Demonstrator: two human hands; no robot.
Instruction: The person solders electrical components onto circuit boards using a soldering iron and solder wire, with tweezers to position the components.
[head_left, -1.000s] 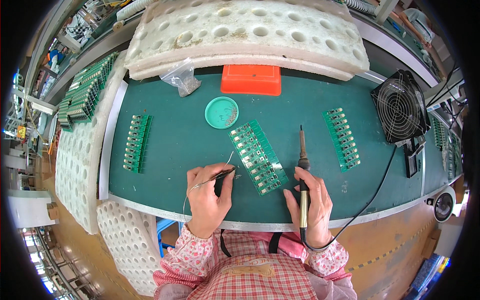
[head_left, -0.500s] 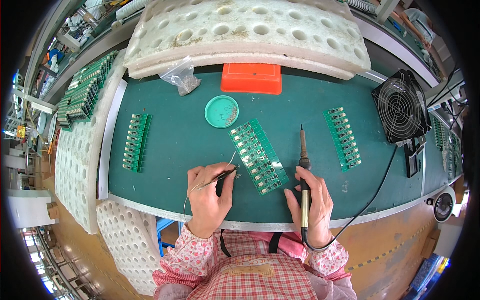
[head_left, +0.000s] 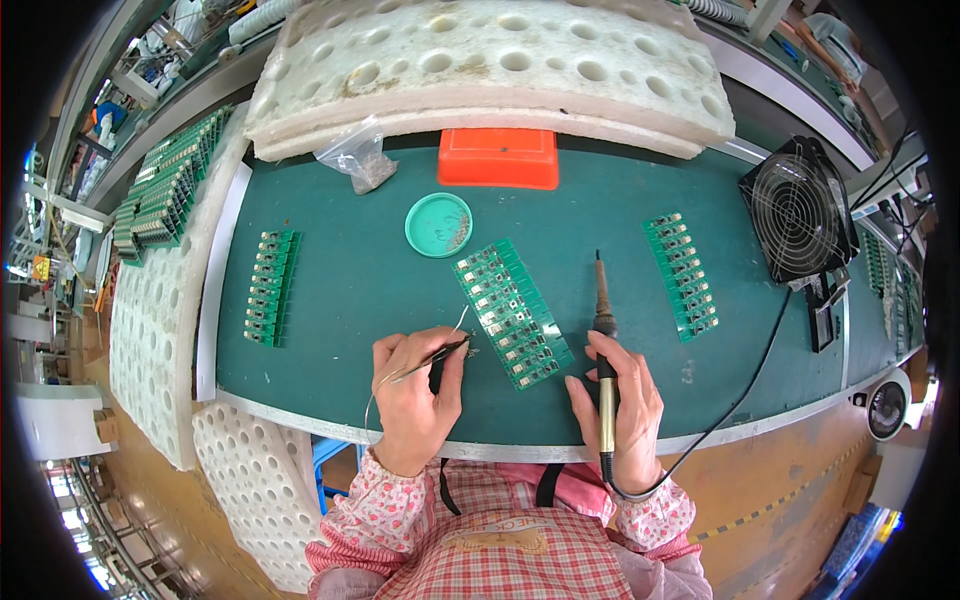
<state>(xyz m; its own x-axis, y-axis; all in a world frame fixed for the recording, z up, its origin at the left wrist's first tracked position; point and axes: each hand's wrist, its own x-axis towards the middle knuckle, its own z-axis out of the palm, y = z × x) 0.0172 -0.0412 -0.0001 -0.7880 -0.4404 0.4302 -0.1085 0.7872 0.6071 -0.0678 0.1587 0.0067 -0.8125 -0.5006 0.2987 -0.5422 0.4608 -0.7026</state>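
Left hand (head_left: 415, 397) pinching dark tweezers (head_left: 441, 354), thin wire (head_left: 461, 318); right hand (head_left: 632, 400) gripping soldering iron (head_left: 604, 325), tip toward twelve. Circuit board (head_left: 513, 314) at iron's nine o'clock; tip, if hot, swung carelessly could scorch it.

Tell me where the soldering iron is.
In the head view, the soldering iron is right of centre, in the right hand, between the middle circuit board and the right circuit board.

Lettering (head_left: 526, 524) on checked apron (head_left: 480, 577); yellow sign (head_left: 41, 267), left
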